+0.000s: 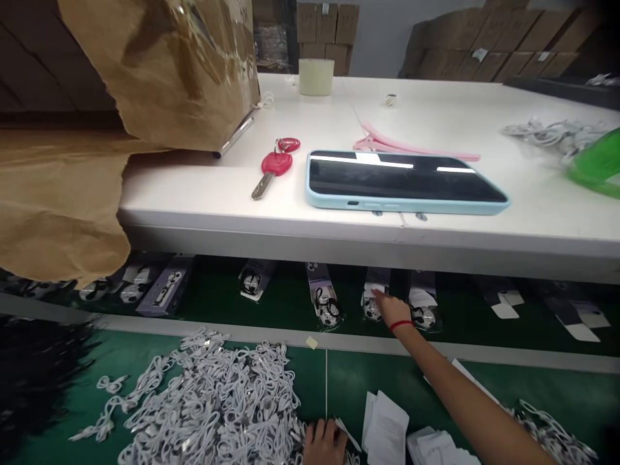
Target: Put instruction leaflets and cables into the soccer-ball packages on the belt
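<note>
My right hand [393,310], with a red string at the wrist, reaches across to the dark green belt and touches a packaged football-patterned item [372,309]. Its fingertips are too small to make out clearly. At the bottom centre, my left hand [325,443] rests at the right edge of a big heap of white cables [227,400], fingers curled down; what is under them is hidden. Folded white papers [386,426] lie just right of my left hand. Similar packages, such as one [327,307] left of my right hand, lie along the belt.
Above the belt, a white shelf [217,194] holds a phone [402,181], a red key [276,164], a pink clip, a tape roll [316,76] and a torn carton [194,77]. Dark hair-like strands [39,381] show at left. More cables [552,433] lie at lower right.
</note>
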### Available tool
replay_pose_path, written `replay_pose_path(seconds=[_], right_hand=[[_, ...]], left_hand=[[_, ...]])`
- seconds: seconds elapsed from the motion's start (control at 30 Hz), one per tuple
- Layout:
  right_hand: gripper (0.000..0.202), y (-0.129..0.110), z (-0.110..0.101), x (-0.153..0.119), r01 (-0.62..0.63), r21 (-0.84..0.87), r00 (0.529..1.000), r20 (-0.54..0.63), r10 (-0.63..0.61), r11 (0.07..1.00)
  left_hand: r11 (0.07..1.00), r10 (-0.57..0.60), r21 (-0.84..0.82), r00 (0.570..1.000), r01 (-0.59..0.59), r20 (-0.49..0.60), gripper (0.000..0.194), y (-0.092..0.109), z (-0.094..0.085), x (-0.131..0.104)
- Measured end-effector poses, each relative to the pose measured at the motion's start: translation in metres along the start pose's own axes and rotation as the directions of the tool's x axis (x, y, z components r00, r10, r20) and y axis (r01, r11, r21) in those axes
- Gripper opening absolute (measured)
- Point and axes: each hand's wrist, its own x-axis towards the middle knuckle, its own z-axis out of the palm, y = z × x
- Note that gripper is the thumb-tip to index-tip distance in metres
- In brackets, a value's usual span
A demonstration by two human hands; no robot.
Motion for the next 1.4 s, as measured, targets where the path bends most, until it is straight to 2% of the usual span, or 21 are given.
replay_pose_path(seconds=[0.1,0.17,0.27,0.37,0.43,0.53,0.7,0.83,1.0,1.1,1.2,1.27,1.33,1.4], right_hand=[[0.033,-0.001,-0.005,0.003,0.002,-0.089,1.0,0.023,0.0,0.996],[0.036,-0.001,-0.009,-0.013,0.034,-0.152,0.999,0.044,-0.027,0.988],[0.034,0.003,-0.006,-0.067,0.064,-0.232,0.991,0.132,-0.034,0.971],[0.023,0.012,0.01,-0.14,0.106,-0.254,0.95,0.311,-0.023,0.961],[0.035,0.02,0.026,-0.181,0.12,-0.26,0.912,0.411,-0.003,0.958],[0.056,0.029,0.048,-0.214,0.134,-0.335,0.904,0.426,0.023,0.933],[0.043,0.038,0.062,-0.217,0.107,-0.383,0.931,0.362,0.042,0.917],[0.038,0.04,0.066,-0.216,0.096,-0.371,0.932,0.359,0.047,0.924],[0.022,0.044,0.06,-0.213,0.135,-0.317,0.921,0.389,-0.001,0.939],[0.01,0.056,0.053,-0.204,0.059,-0.212,0.927,0.375,0.025,0.976],[0.008,0.074,0.048,-0.192,-0.052,0.026,0.928,0.369,0.039,0.998],[0.015,0.085,0.046,-0.184,-0.102,0.188,0.937,0.348,0.031,0.977],[0.021,0.093,0.043,-0.175,-0.128,0.304,0.955,0.294,0.034,0.944],[0.028,0.097,0.036,-0.167,-0.148,0.4,0.973,0.222,0.061,0.905]], left_hand=[[0.996,0.075,0.036,0.989,-0.08,0.129,0.03,0.006,-0.022,-0.001],[0.994,0.103,0.032,0.987,-0.108,0.125,0.028,0.007,-0.033,-0.003],[0.992,0.123,-0.008,0.991,-0.123,0.058,0.038,0.007,-0.039,-0.004],[0.99,0.143,0.009,0.989,-0.144,0.037,0.039,0.01,-0.037,-0.001],[0.989,0.144,0.04,0.989,-0.145,0.046,0.027,0.013,-0.037,0.003],[0.985,0.17,0.036,0.985,-0.171,0.026,0.019,0.019,-0.042,0.009],[0.986,0.167,-0.002,0.982,-0.168,-0.086,0.013,0.023,-0.065,0.02],[0.988,0.139,-0.036,0.965,-0.15,-0.221,0.013,0.032,-0.101,0.041],[0.991,0.079,-0.076,0.934,-0.112,-0.349,0.018,0.065,-0.155,0.094],[0.993,0.042,-0.085,0.93,-0.078,-0.364,0.021,0.085,-0.179,0.131],[0.997,-0.004,-0.078,0.942,-0.023,-0.337,0.022,0.099,-0.19,0.159],[0.998,-0.025,-0.069,0.951,0.004,-0.308,0.023,0.105,-0.191,0.168],[0.998,-0.017,-0.069,0.954,-0.004,-0.299,0.028,0.107,-0.189,0.167],[0.995,0.019,-0.088,0.947,-0.05,-0.32,0.033,0.107,-0.185,0.156]])
